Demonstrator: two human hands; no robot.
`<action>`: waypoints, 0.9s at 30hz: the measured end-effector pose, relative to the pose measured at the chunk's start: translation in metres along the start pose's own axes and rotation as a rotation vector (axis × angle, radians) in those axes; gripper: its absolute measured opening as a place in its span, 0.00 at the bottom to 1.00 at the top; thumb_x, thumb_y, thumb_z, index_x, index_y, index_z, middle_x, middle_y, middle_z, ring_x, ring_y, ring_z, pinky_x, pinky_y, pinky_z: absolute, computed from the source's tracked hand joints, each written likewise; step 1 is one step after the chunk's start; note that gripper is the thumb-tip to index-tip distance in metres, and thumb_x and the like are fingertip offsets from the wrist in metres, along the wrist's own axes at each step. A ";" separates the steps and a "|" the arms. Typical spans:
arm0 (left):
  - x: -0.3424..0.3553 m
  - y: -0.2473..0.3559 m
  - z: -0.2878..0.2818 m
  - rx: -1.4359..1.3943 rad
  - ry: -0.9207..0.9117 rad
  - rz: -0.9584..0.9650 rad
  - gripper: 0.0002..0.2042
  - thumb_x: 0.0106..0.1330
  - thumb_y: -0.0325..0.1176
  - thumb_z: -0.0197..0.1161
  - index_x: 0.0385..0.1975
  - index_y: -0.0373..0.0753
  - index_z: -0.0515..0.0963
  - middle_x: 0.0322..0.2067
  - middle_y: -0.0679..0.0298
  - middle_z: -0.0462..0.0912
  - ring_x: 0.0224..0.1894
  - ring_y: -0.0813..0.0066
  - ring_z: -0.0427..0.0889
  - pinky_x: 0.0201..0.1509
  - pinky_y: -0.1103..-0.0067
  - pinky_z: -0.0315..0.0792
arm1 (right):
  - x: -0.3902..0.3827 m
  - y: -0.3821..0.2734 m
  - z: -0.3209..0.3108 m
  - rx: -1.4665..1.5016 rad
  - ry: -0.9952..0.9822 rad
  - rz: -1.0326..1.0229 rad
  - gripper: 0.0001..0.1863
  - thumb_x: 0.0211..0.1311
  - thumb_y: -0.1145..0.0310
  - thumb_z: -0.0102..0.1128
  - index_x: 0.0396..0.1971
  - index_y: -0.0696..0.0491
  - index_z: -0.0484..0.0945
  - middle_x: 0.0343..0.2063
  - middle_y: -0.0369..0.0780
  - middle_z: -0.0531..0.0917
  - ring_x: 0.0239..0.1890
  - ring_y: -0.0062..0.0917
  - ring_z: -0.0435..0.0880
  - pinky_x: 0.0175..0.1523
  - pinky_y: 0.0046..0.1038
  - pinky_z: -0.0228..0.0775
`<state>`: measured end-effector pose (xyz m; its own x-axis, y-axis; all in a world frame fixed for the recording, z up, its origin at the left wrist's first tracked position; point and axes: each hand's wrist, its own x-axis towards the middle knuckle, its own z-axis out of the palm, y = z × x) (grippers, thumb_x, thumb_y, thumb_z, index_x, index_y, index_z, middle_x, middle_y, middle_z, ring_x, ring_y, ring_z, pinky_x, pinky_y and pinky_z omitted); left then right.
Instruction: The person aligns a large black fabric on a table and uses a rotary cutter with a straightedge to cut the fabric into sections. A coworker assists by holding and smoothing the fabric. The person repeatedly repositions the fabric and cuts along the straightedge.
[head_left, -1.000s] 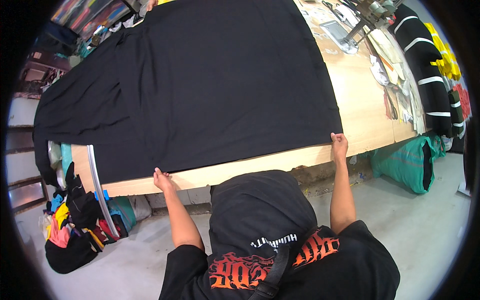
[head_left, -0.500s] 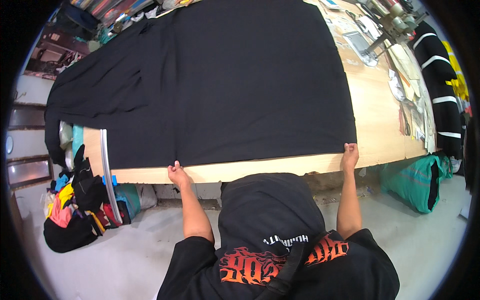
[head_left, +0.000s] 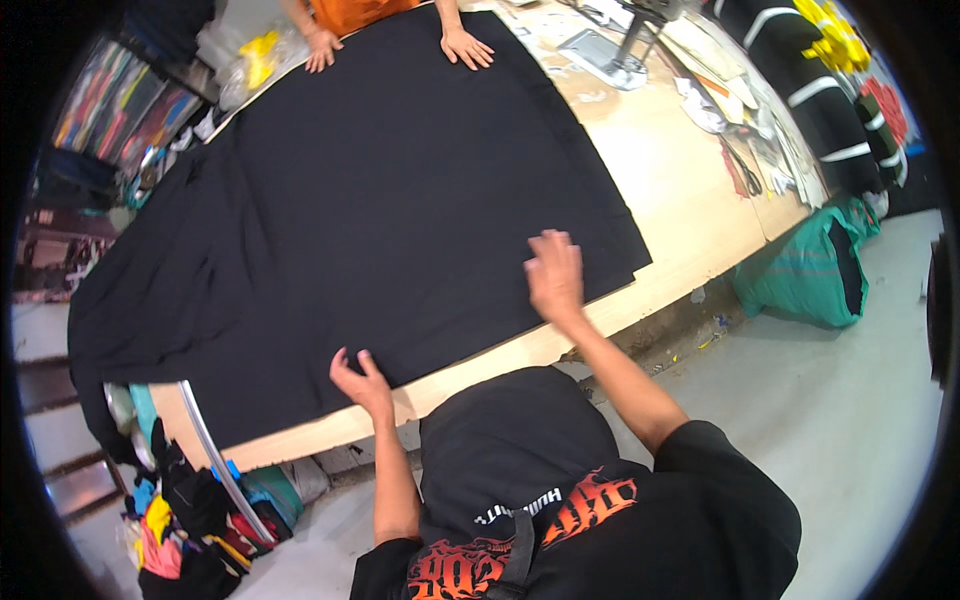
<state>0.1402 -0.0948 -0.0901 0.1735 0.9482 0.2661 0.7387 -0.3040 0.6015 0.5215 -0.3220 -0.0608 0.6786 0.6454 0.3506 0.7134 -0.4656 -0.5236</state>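
Observation:
A wide sheet of black fabric (head_left: 400, 210) lies spread over the light wooden table. At its near edge is my left hand (head_left: 363, 385), thumb and fingers apart, gripping nothing. My right hand (head_left: 556, 280) is over the fabric near its right corner, somewhat blurred, with fingers loosely extended and nothing in them. Whether it touches the cloth I cannot tell. Across the table, a person in an orange top has one hand (head_left: 466, 46) laid flat on the fabric and the other hand (head_left: 322, 48) at its far edge.
On the right of the wooden table (head_left: 680, 215) are a cutting machine's metal base (head_left: 603, 60), scissors (head_left: 741, 168) and paper pieces. A green sack (head_left: 800, 270) stands on the floor beyond. At left, a metal rail (head_left: 205, 440) crosses the table edge above piled coloured cloth (head_left: 160, 545).
Both my hands have let go of the fabric's near edge; the right has moved in over the cloth. My view has turned, and the other person's hands now show at the far side.

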 end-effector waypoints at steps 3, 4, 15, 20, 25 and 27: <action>0.007 0.061 0.037 0.046 -0.206 0.213 0.26 0.83 0.39 0.64 0.74 0.33 0.72 0.76 0.46 0.72 0.78 0.44 0.71 0.83 0.55 0.63 | 0.004 -0.049 0.040 -0.138 -0.407 -0.152 0.33 0.86 0.54 0.54 0.84 0.47 0.65 0.85 0.50 0.61 0.88 0.47 0.54 0.89 0.59 0.43; 0.009 0.073 0.046 0.083 -0.269 0.207 0.27 0.85 0.40 0.61 0.77 0.35 0.70 0.80 0.48 0.68 0.82 0.46 0.66 0.85 0.54 0.59 | 0.004 -0.053 0.048 -0.121 -0.506 -0.158 0.34 0.88 0.50 0.52 0.87 0.41 0.61 0.88 0.49 0.55 0.91 0.44 0.49 0.90 0.60 0.37; -0.003 0.059 0.053 0.430 -0.424 0.280 0.30 0.89 0.45 0.49 0.87 0.46 0.60 0.89 0.55 0.53 0.90 0.52 0.48 0.91 0.50 0.43 | 0.018 0.105 -0.012 -0.450 -0.252 0.318 0.33 0.91 0.49 0.42 0.89 0.34 0.56 0.89 0.45 0.55 0.90 0.42 0.51 0.90 0.59 0.37; -0.001 0.059 0.056 0.428 -0.405 0.285 0.30 0.88 0.44 0.50 0.87 0.46 0.61 0.88 0.55 0.54 0.90 0.51 0.49 0.90 0.49 0.44 | 0.018 0.127 -0.018 -0.421 -0.206 0.417 0.32 0.92 0.53 0.39 0.89 0.36 0.55 0.89 0.44 0.55 0.90 0.41 0.50 0.91 0.59 0.35; 0.000 0.054 0.054 0.409 -0.407 0.288 0.30 0.88 0.44 0.50 0.86 0.46 0.61 0.88 0.54 0.54 0.90 0.51 0.50 0.90 0.49 0.43 | 0.017 0.113 -0.006 -0.570 -0.132 0.546 0.32 0.92 0.53 0.40 0.88 0.43 0.58 0.88 0.50 0.54 0.90 0.46 0.50 0.90 0.62 0.35; 0.000 0.050 0.054 0.388 -0.403 0.300 0.30 0.88 0.45 0.51 0.86 0.46 0.62 0.88 0.54 0.55 0.90 0.51 0.50 0.90 0.49 0.43 | 0.009 0.098 -0.001 -0.477 -0.044 0.437 0.32 0.92 0.54 0.41 0.88 0.43 0.58 0.88 0.51 0.52 0.90 0.47 0.48 0.90 0.62 0.34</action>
<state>0.2125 -0.1053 -0.1004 0.5854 0.8102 0.0307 0.7891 -0.5781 0.2077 0.5975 -0.3623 -0.1084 0.9235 0.3548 0.1460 0.3791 -0.9024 -0.2047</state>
